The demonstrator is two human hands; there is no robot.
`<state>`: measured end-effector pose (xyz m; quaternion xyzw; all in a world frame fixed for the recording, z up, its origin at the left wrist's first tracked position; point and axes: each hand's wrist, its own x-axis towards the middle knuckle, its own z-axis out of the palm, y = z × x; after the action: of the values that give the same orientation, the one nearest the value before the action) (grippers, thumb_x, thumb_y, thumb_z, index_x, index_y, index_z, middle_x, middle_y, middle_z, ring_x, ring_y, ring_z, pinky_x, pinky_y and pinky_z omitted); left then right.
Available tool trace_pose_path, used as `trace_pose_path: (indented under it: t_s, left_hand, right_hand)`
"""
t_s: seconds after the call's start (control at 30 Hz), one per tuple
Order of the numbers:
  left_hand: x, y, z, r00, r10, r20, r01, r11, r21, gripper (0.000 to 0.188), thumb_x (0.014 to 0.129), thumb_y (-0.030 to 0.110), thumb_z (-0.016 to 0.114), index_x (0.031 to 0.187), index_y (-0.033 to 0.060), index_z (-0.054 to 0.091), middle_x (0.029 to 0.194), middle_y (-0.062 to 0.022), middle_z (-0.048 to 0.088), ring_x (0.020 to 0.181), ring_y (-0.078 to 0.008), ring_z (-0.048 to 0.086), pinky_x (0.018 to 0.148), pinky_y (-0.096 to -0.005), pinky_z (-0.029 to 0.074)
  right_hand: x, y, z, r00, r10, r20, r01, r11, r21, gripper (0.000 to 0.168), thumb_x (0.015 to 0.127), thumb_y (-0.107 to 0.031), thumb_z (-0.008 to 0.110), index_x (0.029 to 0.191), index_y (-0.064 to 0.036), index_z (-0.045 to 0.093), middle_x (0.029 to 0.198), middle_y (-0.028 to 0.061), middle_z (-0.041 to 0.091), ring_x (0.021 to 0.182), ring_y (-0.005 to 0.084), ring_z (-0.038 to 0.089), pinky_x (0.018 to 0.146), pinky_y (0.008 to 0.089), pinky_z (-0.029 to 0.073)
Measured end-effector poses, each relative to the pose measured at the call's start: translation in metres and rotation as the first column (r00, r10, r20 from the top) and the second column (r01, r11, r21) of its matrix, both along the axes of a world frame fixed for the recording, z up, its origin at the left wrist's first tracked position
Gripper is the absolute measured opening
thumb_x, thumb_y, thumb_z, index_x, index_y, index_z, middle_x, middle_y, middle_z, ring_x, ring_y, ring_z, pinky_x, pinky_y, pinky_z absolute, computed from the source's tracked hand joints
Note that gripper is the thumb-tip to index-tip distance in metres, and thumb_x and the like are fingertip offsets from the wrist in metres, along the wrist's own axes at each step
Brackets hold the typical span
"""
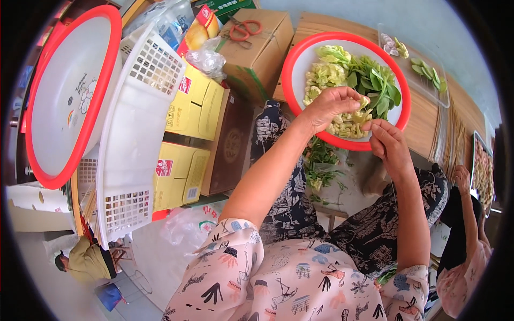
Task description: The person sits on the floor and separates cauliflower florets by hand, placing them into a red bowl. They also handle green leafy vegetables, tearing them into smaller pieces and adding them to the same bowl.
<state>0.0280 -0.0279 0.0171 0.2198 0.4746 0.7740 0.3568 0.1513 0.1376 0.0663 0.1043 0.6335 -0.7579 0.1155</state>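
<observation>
A cauliflower floret [364, 102] is pinched between the thumb and fingers of my left hand [335, 106], over a white basin with a red rim [290, 76]. Just right of it, my right hand [387, 140] has its thumb and forefinger closed on what looks like a thin skewer [394, 187], whose lower length shows below the palm. The skewer's tip is hard to make out near the floret. In the basin lie more cauliflower florets [347, 127], pale leafy vegetable pieces [333, 66] and dark green leaves [375, 82].
Bundled skewers [449, 136] and a clear plastic tray with sliced green vegetable [429, 74] lie on the wooden table [421, 126]. Another person's hand [461, 176] is at right, near a filled tray [482, 172]. Red-handled scissors [245, 30] rest on a cardboard box [257, 52].
</observation>
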Motion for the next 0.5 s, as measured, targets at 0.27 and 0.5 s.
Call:
trace_pose_path:
  t_s: [0.27, 0.5]
  left_hand:
    - [0.001, -0.002, -0.006, 0.995, -0.014, 0.095, 0.011, 1.0, 0.029, 0.018, 0.085, 0.015, 0.063, 0.1, 0.0069, 0.056, 0.094, -0.0034, 0.062, 0.089, -0.0127, 0.061, 0.076, -0.0237, 0.047]
    - [-0.002, 0.004, -0.007, 0.985, 0.016, 0.171, -0.013, 1.0, -0.02, 0.02, 0.083, 0.018, 0.065, 0.098, 0.0076, 0.056, 0.09, -0.0028, 0.062, 0.087, -0.013, 0.06, 0.073, -0.026, 0.047]
  right_hand:
    - [0.001, -0.002, 0.002, 1.0, -0.003, 0.019, 0.002, 0.997, 0.078, 0.02, 0.094, -0.019, 0.048, 0.094, -0.005, 0.063, 0.055, -0.0068, 0.039, 0.049, 0.0025, 0.032, 0.047, 0.0188, 0.023]
    - [0.005, 0.005, 0.001, 1.0, -0.017, -0.025, 0.022, 0.98, 0.198, 0.018, 0.093, -0.017, 0.051, 0.094, -0.005, 0.065, 0.057, -0.0052, 0.043, 0.05, 0.0042, 0.038, 0.048, 0.0202, 0.028]
